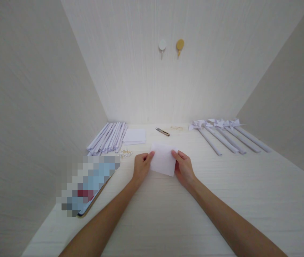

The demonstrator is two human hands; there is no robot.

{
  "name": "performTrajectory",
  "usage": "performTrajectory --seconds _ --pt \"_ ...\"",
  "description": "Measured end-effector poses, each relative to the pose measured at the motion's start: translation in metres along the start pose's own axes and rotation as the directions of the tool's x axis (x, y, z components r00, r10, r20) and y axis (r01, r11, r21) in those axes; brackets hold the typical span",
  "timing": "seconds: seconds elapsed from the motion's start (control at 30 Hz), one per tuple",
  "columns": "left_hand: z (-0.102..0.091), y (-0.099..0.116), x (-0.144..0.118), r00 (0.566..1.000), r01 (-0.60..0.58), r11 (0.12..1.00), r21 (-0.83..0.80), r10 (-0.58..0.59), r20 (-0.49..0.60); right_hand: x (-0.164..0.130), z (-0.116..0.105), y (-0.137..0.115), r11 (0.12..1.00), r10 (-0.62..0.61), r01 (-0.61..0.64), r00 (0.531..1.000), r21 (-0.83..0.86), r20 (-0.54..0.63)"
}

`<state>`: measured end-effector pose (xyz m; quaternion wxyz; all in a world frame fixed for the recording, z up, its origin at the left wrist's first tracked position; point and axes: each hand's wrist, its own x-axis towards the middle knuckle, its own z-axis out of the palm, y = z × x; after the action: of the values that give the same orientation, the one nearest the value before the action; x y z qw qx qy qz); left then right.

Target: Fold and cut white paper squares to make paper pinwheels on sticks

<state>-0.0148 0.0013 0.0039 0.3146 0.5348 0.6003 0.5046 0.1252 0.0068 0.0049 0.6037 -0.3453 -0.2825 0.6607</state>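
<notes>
Between my two hands is a square sheet of white paper (163, 160), slightly tilted above the table. My left hand (142, 166) is closed on its left edge, thumb on top. My right hand (183, 167) pinches the right edge the same way. Beyond the paper lies a pair of thread snips (162, 131). To the left are a stack of white paper squares (134, 136) and a small pile of pale little pieces (125, 153), too small to name.
Many rolled paper sticks (109, 137) lie bundled at the left wall. Several paper pinwheels on sticks (223, 134) lie at the right. A pixelated flat device (95, 185) rests at the left front. Small bits (177, 127) lie near the back wall, below two hooks (162, 45).
</notes>
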Motion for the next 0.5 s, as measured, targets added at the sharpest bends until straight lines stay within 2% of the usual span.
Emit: performTrajectory --seconds 0.23,0.37,0.5 --pt "-0.0005 0.0007 0.0013 0.998 0.015 0.999 -0.037 -0.013 0.058 0.0013 -0.0015 -0.0054 0.998 -0.008 0.010 1.000 0.067 -0.029" --pt "0.0014 0.0015 0.0009 0.994 0.077 0.982 -0.171 -0.063 0.089 0.0012 -0.0013 -0.0064 0.995 -0.018 0.022 0.999 0.098 -0.037" --pt "0.0016 -0.0008 0.0020 0.992 0.122 0.942 -0.314 -0.103 0.078 0.0017 -0.0035 -0.0049 0.997 -0.072 0.072 0.996 -0.008 -0.045"
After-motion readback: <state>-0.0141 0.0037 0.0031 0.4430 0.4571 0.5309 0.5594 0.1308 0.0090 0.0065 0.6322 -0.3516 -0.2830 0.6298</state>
